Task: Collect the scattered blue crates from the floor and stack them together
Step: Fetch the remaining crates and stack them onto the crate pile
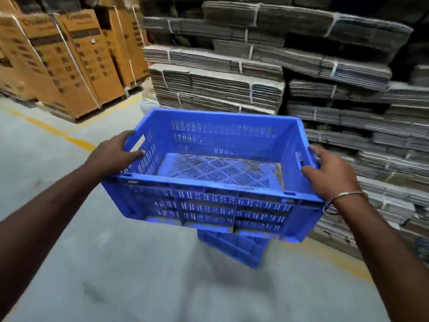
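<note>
I hold an empty blue slotted crate [216, 182] in the air in front of me, tilted a little. My left hand [116, 154] grips its left end at the handle slot. My right hand [329, 175], with a metal bangle on the wrist, grips its right end. Below the held crate, a second blue crate [234, 247] stands on the grey concrete floor; only its near corner shows, the rest is hidden by the crate I hold.
Tall stacks of bundled flat cardboard [278, 73] rise straight ahead and along the right. Strapped brown cartons on pallets [69, 59] stand at the back left. Yellow floor lines [79, 142] run across the concrete, which stretches open on the left.
</note>
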Motion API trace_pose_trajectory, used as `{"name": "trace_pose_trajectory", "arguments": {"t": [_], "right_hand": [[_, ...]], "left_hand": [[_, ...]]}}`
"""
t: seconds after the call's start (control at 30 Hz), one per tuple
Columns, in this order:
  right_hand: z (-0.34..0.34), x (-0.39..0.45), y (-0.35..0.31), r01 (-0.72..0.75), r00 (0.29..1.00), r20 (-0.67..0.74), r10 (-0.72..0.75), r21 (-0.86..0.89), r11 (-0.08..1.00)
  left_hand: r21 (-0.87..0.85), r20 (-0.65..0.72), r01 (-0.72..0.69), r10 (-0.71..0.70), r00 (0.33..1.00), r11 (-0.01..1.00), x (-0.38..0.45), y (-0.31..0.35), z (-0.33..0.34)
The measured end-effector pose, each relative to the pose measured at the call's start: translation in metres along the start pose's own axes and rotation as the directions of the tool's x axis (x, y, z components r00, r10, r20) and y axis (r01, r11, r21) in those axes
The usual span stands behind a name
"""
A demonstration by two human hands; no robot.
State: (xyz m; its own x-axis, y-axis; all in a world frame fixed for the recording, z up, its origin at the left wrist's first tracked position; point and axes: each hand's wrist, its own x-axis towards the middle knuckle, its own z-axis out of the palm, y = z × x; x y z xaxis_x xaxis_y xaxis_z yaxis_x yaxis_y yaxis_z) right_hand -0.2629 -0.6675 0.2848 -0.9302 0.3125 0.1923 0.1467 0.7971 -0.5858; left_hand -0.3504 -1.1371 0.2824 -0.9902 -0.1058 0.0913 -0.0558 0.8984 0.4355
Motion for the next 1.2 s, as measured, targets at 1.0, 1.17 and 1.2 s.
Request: {"name": "trace_pose_trajectory", "arguments": {"t": [1.0, 1.17, 1.2], "right_hand": [[0.109, 0.218, 0.022, -0.347, 0.903, -0.209, 0.375, 0.161, 0.924], [0.117, 0.22, 0.026, -0.37, 0.873, -0.241, 0.423, 0.235, 0.899], [0.117, 0.221, 0.028, -0.374, 0.87, -0.24, 0.431, 0.249, 0.894]], "left_hand": [[-0.508, 0.203, -0.17, 0.31, 0.929, 0.844, 0.376, 0.064, 0.122], [-0.608, 0.186, -0.15, 0.324, 0.928, 0.78, 0.39, 0.056, 0.135], [-0.612, 0.174, -0.161, 0.331, 0.927, 0.774, 0.388, 0.058, 0.134]]}}
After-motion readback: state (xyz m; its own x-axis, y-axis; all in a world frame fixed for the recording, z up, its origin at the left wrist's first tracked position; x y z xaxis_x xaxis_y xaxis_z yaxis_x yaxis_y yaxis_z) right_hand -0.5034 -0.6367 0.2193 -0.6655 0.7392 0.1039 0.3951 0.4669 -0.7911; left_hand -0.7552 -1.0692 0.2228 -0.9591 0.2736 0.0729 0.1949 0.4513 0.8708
